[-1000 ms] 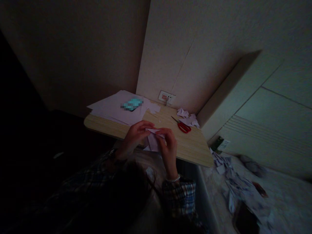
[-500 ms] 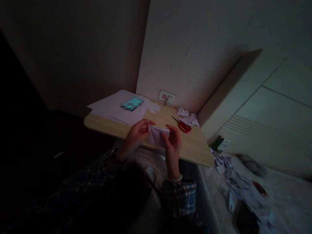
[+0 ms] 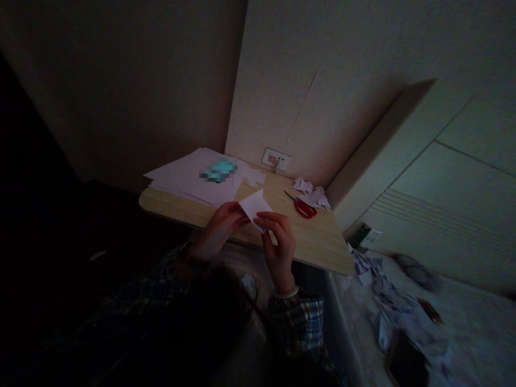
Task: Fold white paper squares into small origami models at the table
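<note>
A small piece of folded white paper (image 3: 255,204) is held up over the near edge of the wooden table (image 3: 318,242). My left hand (image 3: 221,224) pinches its left side. My right hand (image 3: 279,236) grips its lower right corner, with the fingers over the front and the thumb partly hidden below. Beyond my hands, red-handled scissors (image 3: 305,208) lie on the tabletop, their blades pointing to the back left. Several folded paper pieces (image 3: 308,187) sit just behind the scissors.
A stack of white sheets (image 3: 181,174) covers the table's left part, with a blurred-out phone (image 3: 220,171) on top. A wall socket (image 3: 276,159) holds a plug. On the bed (image 3: 475,322) at right lie many paper pieces (image 3: 399,306) and a dark flat device (image 3: 407,360).
The folded paper has turned and tilted, so a flat square face now shows with a corner pointing up. My right hand has shifted slightly left, its fingers now over the paper's front.
</note>
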Demonstrator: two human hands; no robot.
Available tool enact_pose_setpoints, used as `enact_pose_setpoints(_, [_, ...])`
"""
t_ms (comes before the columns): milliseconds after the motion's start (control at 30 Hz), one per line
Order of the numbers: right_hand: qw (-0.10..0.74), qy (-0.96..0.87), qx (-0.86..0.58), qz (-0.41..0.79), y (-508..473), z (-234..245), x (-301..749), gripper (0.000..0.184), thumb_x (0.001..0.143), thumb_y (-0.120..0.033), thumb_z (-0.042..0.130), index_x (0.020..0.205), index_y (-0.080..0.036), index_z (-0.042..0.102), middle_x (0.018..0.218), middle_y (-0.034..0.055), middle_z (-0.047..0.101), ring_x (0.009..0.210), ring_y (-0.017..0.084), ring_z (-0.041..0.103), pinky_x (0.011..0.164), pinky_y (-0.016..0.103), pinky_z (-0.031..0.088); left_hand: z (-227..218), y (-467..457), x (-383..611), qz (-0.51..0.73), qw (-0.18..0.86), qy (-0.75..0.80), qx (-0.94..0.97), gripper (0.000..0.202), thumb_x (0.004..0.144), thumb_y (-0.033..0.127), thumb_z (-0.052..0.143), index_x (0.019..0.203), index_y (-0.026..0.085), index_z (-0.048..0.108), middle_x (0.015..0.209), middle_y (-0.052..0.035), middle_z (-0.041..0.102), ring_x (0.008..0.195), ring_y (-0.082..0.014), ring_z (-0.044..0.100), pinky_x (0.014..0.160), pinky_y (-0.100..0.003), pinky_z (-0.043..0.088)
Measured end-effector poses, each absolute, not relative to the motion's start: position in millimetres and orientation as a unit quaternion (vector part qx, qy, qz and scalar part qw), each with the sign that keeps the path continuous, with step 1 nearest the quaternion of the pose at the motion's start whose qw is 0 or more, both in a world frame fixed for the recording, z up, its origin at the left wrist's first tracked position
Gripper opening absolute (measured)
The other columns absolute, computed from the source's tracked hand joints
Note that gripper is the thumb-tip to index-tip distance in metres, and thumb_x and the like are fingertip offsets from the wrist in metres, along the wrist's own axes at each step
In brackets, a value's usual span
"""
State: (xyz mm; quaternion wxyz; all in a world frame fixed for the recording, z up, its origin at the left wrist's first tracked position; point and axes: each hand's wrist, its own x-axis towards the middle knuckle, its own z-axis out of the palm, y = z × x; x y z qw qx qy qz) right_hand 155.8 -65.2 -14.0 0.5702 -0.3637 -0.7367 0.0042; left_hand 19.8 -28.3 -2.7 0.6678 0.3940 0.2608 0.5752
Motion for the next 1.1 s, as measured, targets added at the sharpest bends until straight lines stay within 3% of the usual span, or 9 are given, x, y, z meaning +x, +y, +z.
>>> enact_pose_setpoints(100, [0.543, -0.757, -0.364, -0.012, -63.3, -16.4, 156.3, 0.028, 0.087, -0.012, 0.048, 0.103, -0.027, 0.064, 0.105, 0.0045, 0.064, 0.1, 0.02, 0.057, 0.086, 0.038, 0.046, -2.4, -25.3, 19.7, 0.547, 0.699, 0.218, 0.405, 0.022, 0.067, 0.031, 0.071, 0.082, 0.016, 0.066, 0.093, -0.0052, 0.071, 0.101, -0.0238, 0.059, 0.085, -0.033, 0.048])
enact_pose_setpoints(267, [0.509, -0.771, -0.381, -0.02, -60.0, -18.1, 156.4, 0.025, 0.089, -0.015, 0.048, 0.105, -0.027, 0.064, 0.106, 0.0058, 0.063, 0.102, 0.02, 0.055, 0.087, 0.039, 0.044, 2.4, -20.9, 22.3, 0.536, 0.736, 0.178, 0.373, 0.046, 0.075, 0.06, 0.057, 0.095, 0.019, 0.067, 0.106, -0.0068, 0.069, 0.111, -0.0258, 0.057, 0.087, -0.035, 0.049])
enact_pose_setpoints(333, [0.488, -0.781, -0.388, -0.016, -60.2, -17.5, 156.0, 0.024, 0.088, -0.016, 0.05, 0.105, -0.026, 0.063, 0.109, 0.006, 0.063, 0.104, 0.021, 0.054, 0.089, 0.039, 0.043, 3.3, -22.4, 22.1, 0.537, 0.726, 0.17, 0.394, 0.046, 0.077, 0.057, 0.057, 0.099, 0.018, 0.066, 0.106, -0.0083, 0.069, 0.108, -0.026, 0.058, 0.084, -0.034, 0.05])
enact_pose_setpoints(500, [0.459, -0.805, -0.372, 0.052, -65.9, -12.6, 154.7, 0.024, 0.088, -0.019, 0.052, 0.108, -0.026, 0.062, 0.116, 0.0055, 0.061, 0.111, 0.021, 0.052, 0.097, 0.041, 0.04, -3.9, -24.4, 18.0, 0.572, 0.656, 0.247, 0.425, 0.03, 0.068, 0.029, 0.072, 0.094, 0.014, 0.067, 0.091, -0.0052, 0.072, 0.087, -0.0196, 0.064, 0.071, -0.026, 0.048])
enact_pose_setpoints(633, [0.54, -0.746, -0.384, 0.073, -65.5, -11.1, 156.2, 0.026, 0.09, -0.02, 0.049, 0.113, -0.026, 0.059, 0.113, 0.0066, 0.059, 0.11, 0.019, 0.053, 0.094, 0.039, 0.043, -7.7, -22.2, 16.2, 0.576, 0.63, 0.307, 0.42, 0.034, 0.061, 0.029, 0.076, 0.09, 0.014, 0.067, 0.083, -0.0034, 0.072, 0.079, -0.0201, 0.065, 0.071, -0.028, 0.048])
enact_pose_setpoints(800, [0.6, -0.665, -0.443, 0.036, -59.5, -12.4, 159.8, 0.04, 0.088, -0.023, 0.053, 0.127, -0.027, 0.048, 0.126, 0.01, 0.05, 0.118, 0.021, 0.047, 0.089, 0.038, 0.047, -8.6, -20.6, 17.0, 0.55, 0.594, 0.325, 0.49, 0.035, 0.06, 0.03, 0.077, 0.088, 0.013, 0.065, 0.08, -0.0028, 0.071, 0.077, -0.02, 0.063, 0.07, -0.028, 0.046])
enact_pose_setpoints(933, [0.575, -0.679, -0.456, -0.012, -60.7, -10.5, 159.7, 0.026, 0.087, -0.022, 0.054, 0.113, -0.025, 0.058, 0.12, 0.009, 0.053, 0.116, 0.021, 0.047, 0.097, 0.042, 0.042, -11.8, -17.9, 18.3, 0.535, 0.56, 0.321, 0.545, 0.034, 0.061, 0.029, 0.075, 0.089, 0.014, 0.061, 0.079, -0.0008, 0.067, 0.074, -0.0176, 0.061, 0.067, -0.027, 0.046])
enact_pose_setpoints(1100, [0.555, -0.698, -0.448, -0.058, -65.0, -8.1, 161.1, 0.017, 0.088, -0.02, 0.053, 0.101, -0.024, 0.062, 0.11, 0.0069, 0.057, 0.106, 0.021, 0.052, 0.091, 0.04, 0.044, -7.8, -19.6, 19.3, 0.536, 0.537, 0.349, 0.551, 0.031, 0.06, 0.028, 0.074, 0.082, 0.016, 0.057, 0.071, 0.0034, 0.062, 0.068, -0.0151, 0.059, 0.063, -0.024, 0.046])
